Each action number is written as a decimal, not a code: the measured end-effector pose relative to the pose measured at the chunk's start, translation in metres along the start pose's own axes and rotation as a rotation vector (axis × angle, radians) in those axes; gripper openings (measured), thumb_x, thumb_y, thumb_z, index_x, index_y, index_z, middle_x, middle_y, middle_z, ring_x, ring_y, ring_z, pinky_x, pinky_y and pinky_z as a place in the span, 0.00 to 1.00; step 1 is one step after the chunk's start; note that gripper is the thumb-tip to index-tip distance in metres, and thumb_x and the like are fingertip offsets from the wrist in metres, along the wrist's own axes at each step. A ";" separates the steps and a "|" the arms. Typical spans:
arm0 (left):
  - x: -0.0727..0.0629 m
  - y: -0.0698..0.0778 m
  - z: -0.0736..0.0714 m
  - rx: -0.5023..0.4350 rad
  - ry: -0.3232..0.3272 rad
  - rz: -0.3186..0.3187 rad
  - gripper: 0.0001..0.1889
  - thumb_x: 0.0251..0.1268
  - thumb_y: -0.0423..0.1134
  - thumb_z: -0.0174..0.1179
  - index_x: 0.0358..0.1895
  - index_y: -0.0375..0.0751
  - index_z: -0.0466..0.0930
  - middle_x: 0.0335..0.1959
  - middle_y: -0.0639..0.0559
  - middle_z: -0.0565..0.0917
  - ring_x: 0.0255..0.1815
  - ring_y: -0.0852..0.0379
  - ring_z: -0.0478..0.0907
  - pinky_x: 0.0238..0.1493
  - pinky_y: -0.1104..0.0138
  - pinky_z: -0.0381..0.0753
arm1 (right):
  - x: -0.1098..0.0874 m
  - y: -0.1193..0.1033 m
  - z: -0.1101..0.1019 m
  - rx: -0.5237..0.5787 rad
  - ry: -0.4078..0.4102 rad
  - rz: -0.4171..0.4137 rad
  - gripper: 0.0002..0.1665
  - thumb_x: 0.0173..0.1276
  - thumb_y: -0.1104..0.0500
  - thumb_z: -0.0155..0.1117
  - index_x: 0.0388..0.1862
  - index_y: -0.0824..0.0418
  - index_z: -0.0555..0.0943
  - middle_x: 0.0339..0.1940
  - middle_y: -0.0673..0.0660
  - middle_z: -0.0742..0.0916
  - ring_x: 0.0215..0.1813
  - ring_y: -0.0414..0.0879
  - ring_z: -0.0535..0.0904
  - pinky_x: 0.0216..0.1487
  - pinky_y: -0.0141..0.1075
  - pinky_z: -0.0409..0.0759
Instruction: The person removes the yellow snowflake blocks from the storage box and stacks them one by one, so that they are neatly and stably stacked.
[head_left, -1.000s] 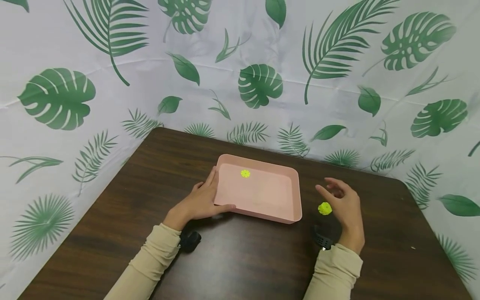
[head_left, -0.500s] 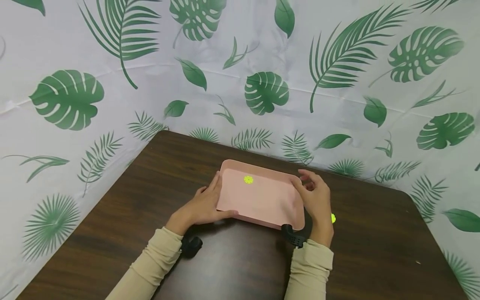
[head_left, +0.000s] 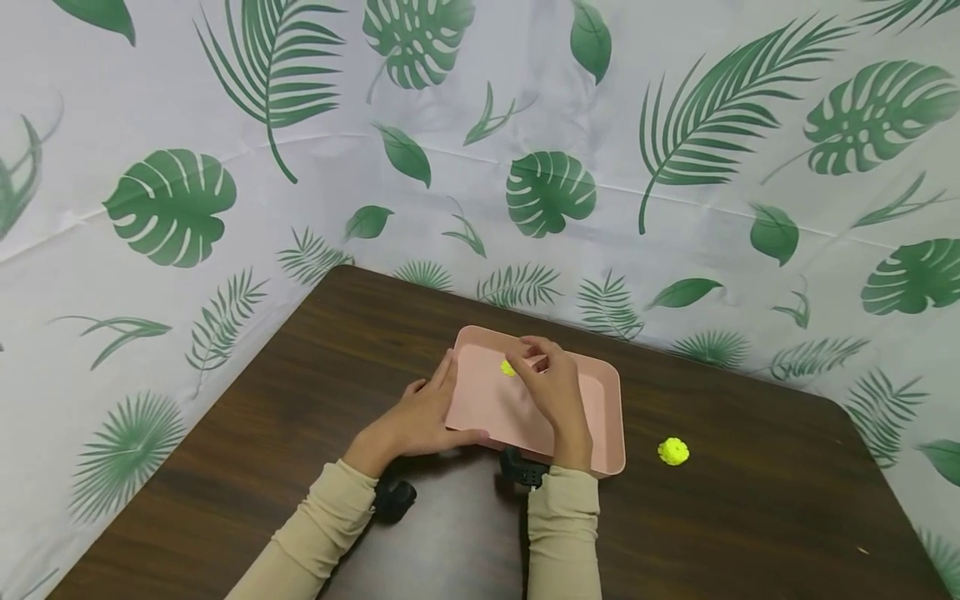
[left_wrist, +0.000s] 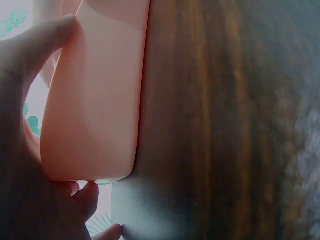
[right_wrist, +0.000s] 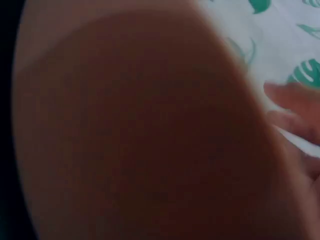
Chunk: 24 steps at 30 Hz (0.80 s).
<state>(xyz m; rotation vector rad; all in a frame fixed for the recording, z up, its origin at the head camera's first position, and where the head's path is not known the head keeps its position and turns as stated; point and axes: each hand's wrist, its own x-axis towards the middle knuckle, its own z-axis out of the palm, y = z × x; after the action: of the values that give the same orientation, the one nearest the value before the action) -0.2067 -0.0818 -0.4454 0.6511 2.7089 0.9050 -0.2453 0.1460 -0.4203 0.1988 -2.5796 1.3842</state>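
A shallow pink tray (head_left: 491, 408) lies on the table. My left hand (head_left: 416, 421) holds its near left corner, with the fingers along the left side and the thumb at the front rim; the left wrist view shows the thumb (left_wrist: 47, 37) at the tray's edge. Over the tray's middle is my right hand (head_left: 551, 387), its fingers bent and apart, nothing seen between them. Its thumb tip is beside a small bright yellow flower-shaped piece (head_left: 507, 367), partly covered, inside the tray. A second, bumpy yellow flower-shaped piece (head_left: 673, 451) sits on the table right of the tray.
The dark wood table (head_left: 750, 508) ends at a white cloth (head_left: 450, 108) with green leaf prints behind and at the sides. Both wrists carry black devices, one of them a camera mount (head_left: 395, 502) under the left wrist. A tiny pale speck (head_left: 863, 550) lies far right.
My right hand has moved left from beside the bumpy yellow piece, across the tray's right rim, to the other yellow piece inside. My left hand stays at the tray's corner. The view has shifted slightly.
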 end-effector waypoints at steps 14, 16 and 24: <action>0.004 0.002 0.004 0.012 -0.003 0.017 0.65 0.63 0.72 0.61 0.83 0.30 0.35 0.85 0.37 0.34 0.83 0.43 0.52 0.75 0.38 0.53 | 0.001 0.021 0.022 -0.078 0.072 0.136 0.20 0.66 0.64 0.75 0.55 0.71 0.85 0.34 0.62 0.87 0.36 0.53 0.83 0.36 0.38 0.78; 0.004 0.001 0.003 0.005 0.004 0.018 0.65 0.63 0.72 0.62 0.83 0.30 0.35 0.85 0.37 0.34 0.83 0.42 0.52 0.75 0.38 0.53 | 0.001 0.022 0.025 -0.092 0.048 0.161 0.21 0.66 0.64 0.74 0.57 0.69 0.84 0.36 0.62 0.87 0.39 0.54 0.83 0.42 0.42 0.81; 0.002 -0.002 0.001 -0.016 0.025 0.016 0.64 0.63 0.71 0.63 0.83 0.30 0.35 0.85 0.36 0.34 0.82 0.42 0.56 0.76 0.37 0.52 | 0.003 0.019 0.031 -0.239 -0.084 0.244 0.13 0.71 0.56 0.70 0.39 0.66 0.83 0.26 0.56 0.75 0.31 0.50 0.71 0.36 0.42 0.69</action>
<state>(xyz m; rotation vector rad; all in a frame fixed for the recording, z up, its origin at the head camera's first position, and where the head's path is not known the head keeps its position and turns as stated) -0.2091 -0.0817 -0.4473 0.6637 2.7194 0.9446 -0.2563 0.1307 -0.4512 -0.1018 -2.8892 1.1427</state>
